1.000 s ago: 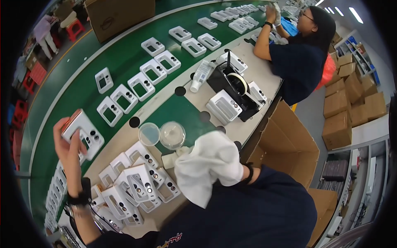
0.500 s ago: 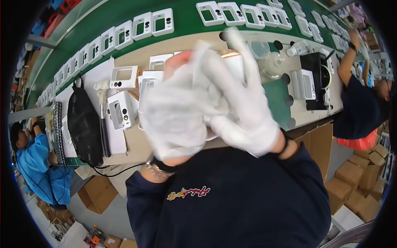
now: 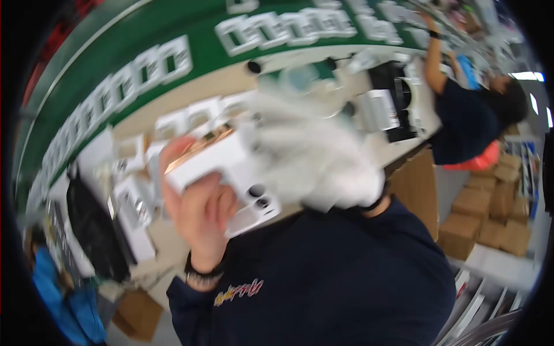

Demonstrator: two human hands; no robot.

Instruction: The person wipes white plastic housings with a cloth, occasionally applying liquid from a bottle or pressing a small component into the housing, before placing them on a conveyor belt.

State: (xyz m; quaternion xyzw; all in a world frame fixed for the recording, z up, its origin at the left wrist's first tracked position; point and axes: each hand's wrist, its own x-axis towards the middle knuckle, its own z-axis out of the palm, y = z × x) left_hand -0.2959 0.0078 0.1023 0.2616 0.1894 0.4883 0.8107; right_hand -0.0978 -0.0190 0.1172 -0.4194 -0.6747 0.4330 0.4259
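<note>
My bare left hand (image 3: 199,225) grips a white plastic housing (image 3: 245,164) with a copper-coloured edge. Its curled fingers pass through the large opening, and two dark round spots show on the housing's near right face. Just right of the housing is my right hand (image 3: 346,173), wrapped in white and smeared by motion. Its fingers cannot be made out, nor can I tell how much of the white is glove and how much loose cloth. Its white blur overlaps the housing's right edge.
Similar housings (image 3: 199,115) stand on the bench behind, with more rows on the green belt (image 3: 208,26). To the left lie a black pouch (image 3: 92,225) and a brush. At right, a black tray (image 3: 398,124) sits beside a housing. Co-workers are at both sides, with cardboard boxes (image 3: 473,207) at right.
The view has turned and shifted. White material that covered my left hand has come away, showing the bare hand and the housing. My right hand has moved apart from the left.
</note>
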